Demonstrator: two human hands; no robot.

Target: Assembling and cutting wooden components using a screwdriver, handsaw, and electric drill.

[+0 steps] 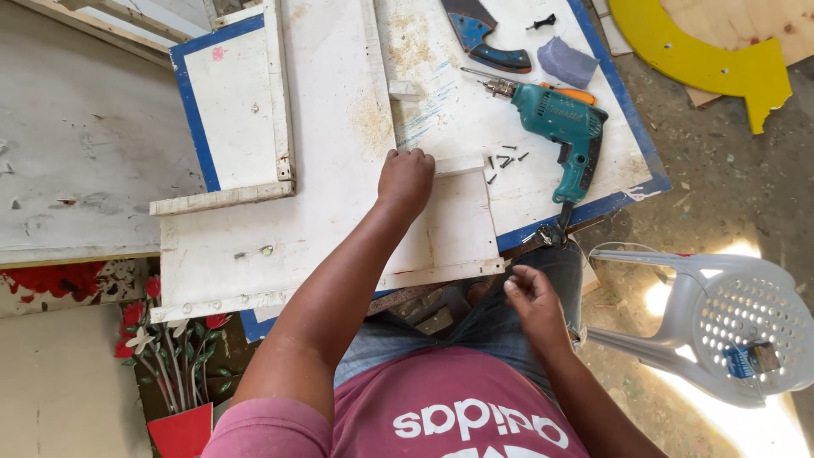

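Observation:
My left hand (405,176) rests knuckles-up on a white painted board (339,229), its fingers curled over the end of a short white wooden strip (458,164). My right hand (532,298) hovers below the table edge by my jeans, fingers pinched together; whether it holds something small is unclear. A teal electric drill (561,127) lies to the right of the board, bit pointing left. A few dark screws (503,160) lie scattered between the strip and the drill.
The boards lie on a blue-edged white tabletop (623,106). A handsaw handle (487,42) and a purple block (565,61) lie at the back. A white plastic chair (721,322) stands right. A yellow curved cutout (712,59) lies on the floor.

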